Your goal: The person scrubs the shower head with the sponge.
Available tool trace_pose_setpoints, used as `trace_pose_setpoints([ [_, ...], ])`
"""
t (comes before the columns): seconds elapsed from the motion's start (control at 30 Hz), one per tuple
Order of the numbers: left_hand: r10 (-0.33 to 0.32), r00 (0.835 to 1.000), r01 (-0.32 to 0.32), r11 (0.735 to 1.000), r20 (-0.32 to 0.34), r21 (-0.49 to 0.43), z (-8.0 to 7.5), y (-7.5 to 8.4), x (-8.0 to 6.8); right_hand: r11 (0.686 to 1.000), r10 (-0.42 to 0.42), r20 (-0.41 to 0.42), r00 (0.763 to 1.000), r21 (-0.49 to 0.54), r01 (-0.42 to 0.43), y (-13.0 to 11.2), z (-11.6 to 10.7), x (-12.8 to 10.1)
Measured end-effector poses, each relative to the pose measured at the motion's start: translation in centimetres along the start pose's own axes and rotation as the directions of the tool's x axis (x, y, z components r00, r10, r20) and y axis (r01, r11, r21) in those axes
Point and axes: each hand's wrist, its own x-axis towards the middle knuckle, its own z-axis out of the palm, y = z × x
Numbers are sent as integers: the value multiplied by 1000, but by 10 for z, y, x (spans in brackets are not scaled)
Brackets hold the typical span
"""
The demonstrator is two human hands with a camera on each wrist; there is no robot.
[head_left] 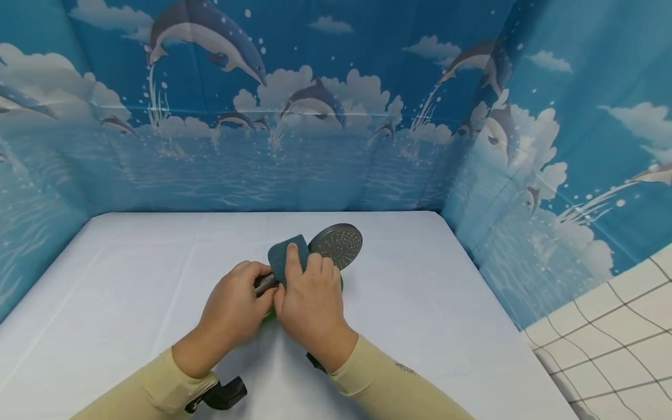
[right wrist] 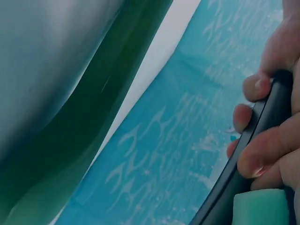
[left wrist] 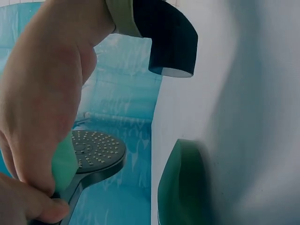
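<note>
A dark grey shower head (head_left: 341,244) with a round, dotted spray face tilts up to the right in the head view. My left hand (head_left: 229,308) grips its handle (right wrist: 269,122) with thumb and fingers. A sponge (head_left: 277,256), dark on the scouring side and light green in the wrist views, lies against the neck by the spray face. My right hand (head_left: 315,294) holds this sponge to the neck, its index finger stretched over the dark side. Underneath both hands stands a green basin-like thing (left wrist: 183,183), mostly hidden by them in the head view.
A white-covered table (head_left: 420,315) lies under the hands. Blue curtains (head_left: 315,169) printed with dolphins enclose its back and sides. White tiles (head_left: 614,332) show at the lower right. A black camera mount (head_left: 226,394) juts from the left wrist.
</note>
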Motion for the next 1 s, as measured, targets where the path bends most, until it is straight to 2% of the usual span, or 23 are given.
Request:
trace_pose_setpoints([
  [0.1,-28,1000,28,999,7,-21,-1,-1,1,1000,15,18,1000,21,-16,-4,0,-1],
  [0.23,-94,994,96,994,49,-50,-3,-1,2,998,14,57,998,54,-17,-6,0,-3],
  [0.33,-119,990,123,990,73,-62,-3,-1,2,998,13,69,997,59,-17,-6,2,-5],
  [0.63,-117,990,122,990,76,-74,-1,-3,1,999,11,83,996,48,-15,-5,5,-7],
  [0.87,-113,990,119,990,89,-69,-3,-5,0,989,-9,170,985,147,-17,4,-4,-8],
  [1.0,-105,990,111,992,95,-60,-5,-3,2,987,2,137,991,160,-24,20,-12,-1],
])
